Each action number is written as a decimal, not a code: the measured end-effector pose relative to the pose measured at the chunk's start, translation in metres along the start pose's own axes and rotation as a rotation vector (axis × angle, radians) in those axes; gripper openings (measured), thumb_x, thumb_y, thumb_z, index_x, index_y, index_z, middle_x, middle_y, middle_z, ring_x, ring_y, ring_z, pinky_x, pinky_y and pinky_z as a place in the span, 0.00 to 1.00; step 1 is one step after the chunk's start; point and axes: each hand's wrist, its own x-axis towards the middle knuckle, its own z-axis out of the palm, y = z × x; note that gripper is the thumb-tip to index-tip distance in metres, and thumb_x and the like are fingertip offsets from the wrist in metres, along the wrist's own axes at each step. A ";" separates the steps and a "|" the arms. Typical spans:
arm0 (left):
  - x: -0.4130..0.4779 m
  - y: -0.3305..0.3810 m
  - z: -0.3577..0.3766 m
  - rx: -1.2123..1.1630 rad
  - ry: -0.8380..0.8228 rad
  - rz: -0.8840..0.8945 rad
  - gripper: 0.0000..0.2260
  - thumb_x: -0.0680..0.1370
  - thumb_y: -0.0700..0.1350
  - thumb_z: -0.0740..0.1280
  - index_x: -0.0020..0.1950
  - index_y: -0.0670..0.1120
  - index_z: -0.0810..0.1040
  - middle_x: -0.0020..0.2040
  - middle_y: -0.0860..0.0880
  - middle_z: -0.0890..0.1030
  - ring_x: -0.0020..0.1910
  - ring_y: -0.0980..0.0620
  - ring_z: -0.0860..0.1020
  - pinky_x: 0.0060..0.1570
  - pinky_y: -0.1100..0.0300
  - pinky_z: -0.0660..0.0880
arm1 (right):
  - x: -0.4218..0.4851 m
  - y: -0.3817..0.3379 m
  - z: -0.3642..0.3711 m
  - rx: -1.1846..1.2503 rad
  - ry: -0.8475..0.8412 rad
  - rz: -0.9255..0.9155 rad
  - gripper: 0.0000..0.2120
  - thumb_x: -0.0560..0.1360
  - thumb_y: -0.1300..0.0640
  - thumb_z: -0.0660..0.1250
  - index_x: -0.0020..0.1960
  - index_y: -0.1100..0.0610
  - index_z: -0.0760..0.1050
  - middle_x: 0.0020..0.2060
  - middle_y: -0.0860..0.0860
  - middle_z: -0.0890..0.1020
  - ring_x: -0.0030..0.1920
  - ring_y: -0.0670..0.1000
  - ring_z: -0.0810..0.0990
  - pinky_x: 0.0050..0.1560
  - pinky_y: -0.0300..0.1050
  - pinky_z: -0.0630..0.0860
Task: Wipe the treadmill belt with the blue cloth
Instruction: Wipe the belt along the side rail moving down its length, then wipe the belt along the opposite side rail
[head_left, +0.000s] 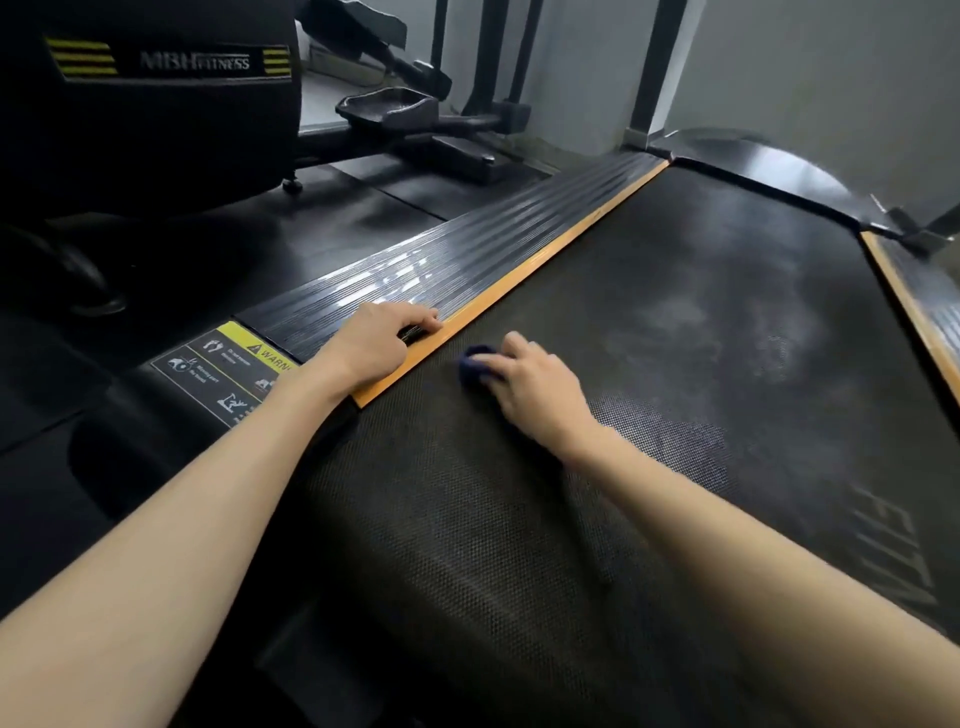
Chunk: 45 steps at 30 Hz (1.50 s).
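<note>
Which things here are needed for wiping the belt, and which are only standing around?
For the job: blue cloth, held by the right hand; treadmill belt; left hand resting on the side rail.
Not needed: warning sticker; MBH Fitness machine; pedal.

Gym or fitness room. A treadmill belt (649, 364) of dark textured rubber fills the view from 6 o'clock up to 1 o'clock. It is edged by an orange strip (545, 258) and a ribbed black side rail (441, 260) toward 11 o'clock. A yellow and black warning sticker (234, 369) sits at 9 o'clock. At 10 o'clock stands a second exercise machine (156, 130), its black housing lettered "MBH FITNESS" between yellow stripes, with a foot pedal (387, 106) at 12 o'clock. Black rubber mats (332, 218) cover the floor, and grey walls (831, 67) rise at 1 o'clock.
</note>
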 end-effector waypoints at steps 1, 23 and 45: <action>0.000 0.000 0.001 -0.011 -0.008 -0.002 0.29 0.69 0.24 0.55 0.61 0.47 0.78 0.66 0.50 0.75 0.68 0.50 0.69 0.71 0.55 0.61 | 0.013 0.015 0.004 -0.006 0.003 0.165 0.14 0.79 0.52 0.59 0.61 0.48 0.77 0.50 0.54 0.73 0.51 0.58 0.76 0.47 0.51 0.75; 0.029 0.117 0.058 -0.007 -0.179 -0.024 0.22 0.73 0.31 0.53 0.62 0.45 0.76 0.63 0.47 0.76 0.65 0.50 0.72 0.64 0.61 0.66 | -0.050 0.112 -0.034 -0.213 -0.121 0.502 0.15 0.81 0.52 0.55 0.65 0.44 0.73 0.54 0.52 0.71 0.52 0.58 0.78 0.44 0.49 0.72; 0.095 0.225 0.274 0.191 -0.112 0.314 0.18 0.79 0.39 0.57 0.70 0.42 0.67 0.71 0.42 0.64 0.66 0.42 0.65 0.65 0.56 0.60 | -0.156 0.295 -0.120 -0.047 -0.077 1.047 0.17 0.80 0.55 0.51 0.60 0.58 0.76 0.61 0.59 0.70 0.62 0.60 0.68 0.61 0.52 0.65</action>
